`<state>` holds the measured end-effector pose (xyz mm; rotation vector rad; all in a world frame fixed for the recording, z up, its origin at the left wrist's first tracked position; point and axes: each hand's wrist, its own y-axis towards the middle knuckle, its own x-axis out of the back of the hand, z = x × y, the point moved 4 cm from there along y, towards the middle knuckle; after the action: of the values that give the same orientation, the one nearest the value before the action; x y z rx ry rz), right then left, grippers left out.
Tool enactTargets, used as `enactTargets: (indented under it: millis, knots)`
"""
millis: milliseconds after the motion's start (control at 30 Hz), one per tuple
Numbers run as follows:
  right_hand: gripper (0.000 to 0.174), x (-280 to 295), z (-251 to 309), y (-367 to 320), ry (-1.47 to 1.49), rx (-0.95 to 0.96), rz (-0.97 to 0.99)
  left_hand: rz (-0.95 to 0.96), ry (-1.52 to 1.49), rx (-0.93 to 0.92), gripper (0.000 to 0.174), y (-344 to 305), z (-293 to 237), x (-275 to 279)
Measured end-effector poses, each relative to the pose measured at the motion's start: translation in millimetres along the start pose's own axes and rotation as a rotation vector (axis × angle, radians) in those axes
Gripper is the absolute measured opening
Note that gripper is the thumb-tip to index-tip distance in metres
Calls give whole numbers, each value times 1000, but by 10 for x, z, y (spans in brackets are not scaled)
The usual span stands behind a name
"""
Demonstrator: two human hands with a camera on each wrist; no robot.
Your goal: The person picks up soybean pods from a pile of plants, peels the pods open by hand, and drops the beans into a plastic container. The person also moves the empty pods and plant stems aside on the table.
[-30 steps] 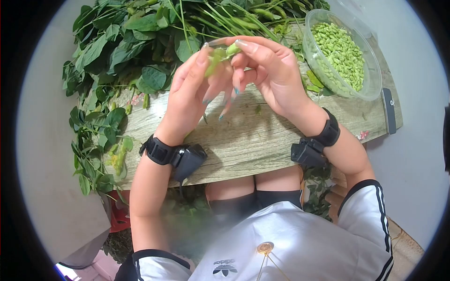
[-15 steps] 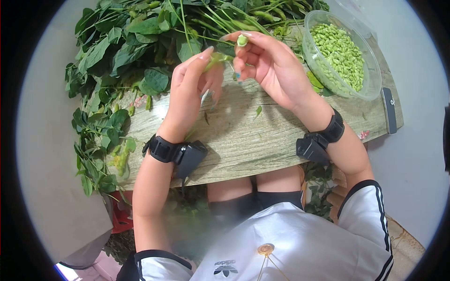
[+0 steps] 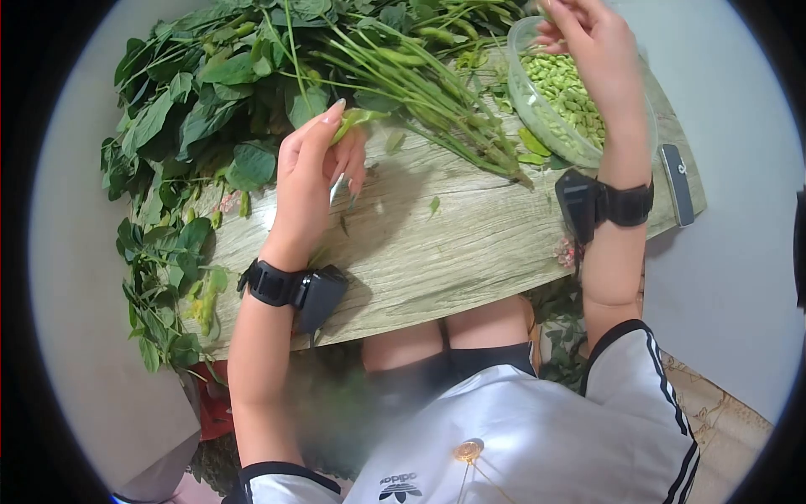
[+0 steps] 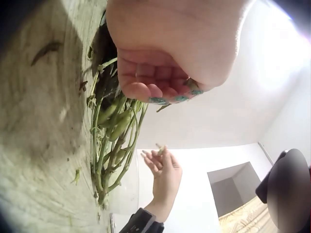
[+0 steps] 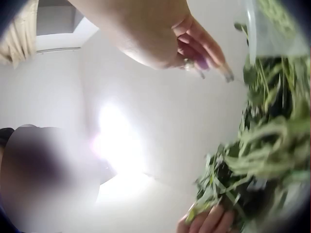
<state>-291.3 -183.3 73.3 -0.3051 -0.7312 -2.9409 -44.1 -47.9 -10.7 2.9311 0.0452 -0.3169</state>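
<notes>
My left hand is raised over the table near the plants and pinches a green soybean pod between thumb and fingers. In the left wrist view its other fingers curl toward the palm. My right hand is over the clear plastic bowl, which holds many shelled soybeans. At the right fingertips, close to the frame's top edge, shows a small green soybean; the left wrist view also shows a small pale thing at these fingertips. The right forearm hides part of the bowl.
Cut soybean stems with pods and leaves are heaped along the table's far side, and leafy stems hang over its left edge. A dark flat device lies by the right edge. Loose pod shells lie beside the bowl.
The hands have parted from the shared pod. My right hand has moved right and away from me, to above the bowl; the left has kept the pod and lowered slightly.
</notes>
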Motion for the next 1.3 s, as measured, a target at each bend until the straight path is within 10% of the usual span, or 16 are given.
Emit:
enactTargets:
  millis: [67,367,433,500,600,700,767,1000,1300]
  knots:
    - [29,353,-303,171,-770,171,-3,-37,-5,31,40,-7,8,-11]
    - [23,544,-264,165,-679,132,-131,-72,10,53,40,-21,-19,-37]
    - [21,32,365,-211,-345,199,-42,-74,20,41,40,-20,-14,-24]
    - [28,-61,247,-179,52,102,561,-80,30,26,40,-8,-5,6]
    - [31,-564,311,-474,75,14,683,-87,34,40,40,12,46,56]
    - [31,-807,314,-616,-359,500,386,-25,-13,6,40,-5,48,76]
    - [27,-916,238,-689,-119,128,565,71,-74,-35,41,-26,19,11]
    - [29,-1064,24,-743,110,-20,615,162,151,70,50,-64,2,-48]
    - [30,-1181,246,-1117,-136,531,1046,-181,143,-73,65,70,-49,251]
